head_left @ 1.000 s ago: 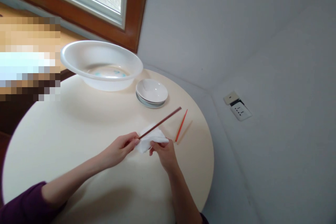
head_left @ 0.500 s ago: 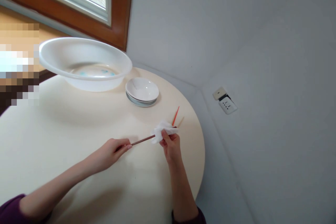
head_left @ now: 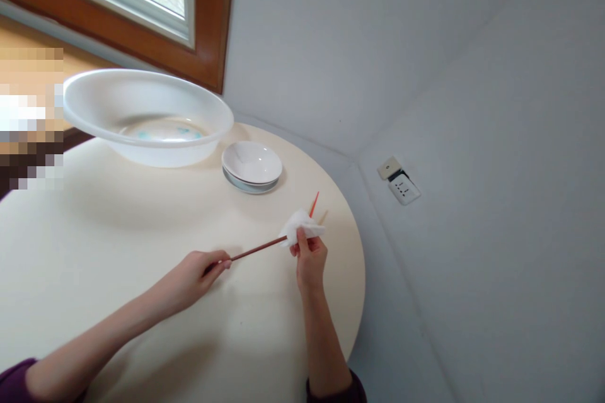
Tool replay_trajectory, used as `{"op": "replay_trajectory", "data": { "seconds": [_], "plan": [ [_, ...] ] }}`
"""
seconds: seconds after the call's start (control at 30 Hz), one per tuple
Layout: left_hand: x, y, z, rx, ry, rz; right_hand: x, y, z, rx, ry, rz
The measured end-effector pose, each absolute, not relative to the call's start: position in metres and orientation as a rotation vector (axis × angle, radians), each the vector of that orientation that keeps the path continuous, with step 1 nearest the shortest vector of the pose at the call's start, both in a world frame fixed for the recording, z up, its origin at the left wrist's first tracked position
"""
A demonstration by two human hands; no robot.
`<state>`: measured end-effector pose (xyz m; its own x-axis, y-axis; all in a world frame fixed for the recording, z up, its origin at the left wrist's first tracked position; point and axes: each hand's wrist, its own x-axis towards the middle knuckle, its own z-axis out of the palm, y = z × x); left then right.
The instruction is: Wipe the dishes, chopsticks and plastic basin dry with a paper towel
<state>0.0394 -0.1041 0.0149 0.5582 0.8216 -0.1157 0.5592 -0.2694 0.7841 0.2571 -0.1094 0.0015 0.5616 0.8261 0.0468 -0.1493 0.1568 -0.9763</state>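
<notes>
My left hand [head_left: 212, 267] is closed on one end of a thin dark brown chopstick [head_left: 259, 247], which slants up to the right above the table. At its other end my right hand [head_left: 312, 261] pinches a crumpled white tissue [head_left: 300, 227] around the chopstick, hiding that tip. Just beyond the tissue lie a red-ended stick [head_left: 314, 204] and a pale stick tip [head_left: 324, 217], partly covered by the tissue and hand; their full shape cannot be made out.
Two stacked small white bowls [head_left: 252, 162] stand behind my hands on the round cream table [head_left: 142, 214]. A large translucent plastic basin [head_left: 146, 148] sits at the back left. The table's curved right edge is close to the wall, which carries a power socket [head_left: 404, 189].
My right hand and the tissue have slid slightly along the chopstick toward its far end, baring more of the shaft. My left hand keeps its hold. The view has shifted a little.
</notes>
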Motion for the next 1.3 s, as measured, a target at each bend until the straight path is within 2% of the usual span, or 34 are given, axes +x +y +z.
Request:
{"op": "replay_trajectory", "data": {
  "seconds": [0.33, 0.53, 0.7, 0.83, 1.0, 1.3],
  "plan": [
    [0.041, -0.107, 0.015, 1.978, 1.104, 0.43, 0.265, -0.112, 0.002, -1.459, -0.859, 0.494],
    [0.031, -0.097, 0.003, 2.021, 1.317, 0.566, 0.285, -0.117, 0.006, -1.567, -0.754, 0.264],
    [0.022, -0.088, -0.004, 2.153, 1.433, 0.511, 0.309, -0.12, 0.007, -1.845, -0.801, 0.092],
    [0.02, -0.084, -0.01, 2.246, 1.471, 0.473, 0.312, -0.12, 0.002, -2.02, -1.05, 0.147],
    [0.018, -0.083, -0.021, 2.396, 1.442, 0.594, 0.306, -0.119, -0.003, -2.193, -1.189, 0.31],
    [0.023, -0.085, -0.018, 2.511, 1.471, 0.601, 0.301, -0.115, -0.007, -2.333, -1.328, 0.24]
  ]
}}
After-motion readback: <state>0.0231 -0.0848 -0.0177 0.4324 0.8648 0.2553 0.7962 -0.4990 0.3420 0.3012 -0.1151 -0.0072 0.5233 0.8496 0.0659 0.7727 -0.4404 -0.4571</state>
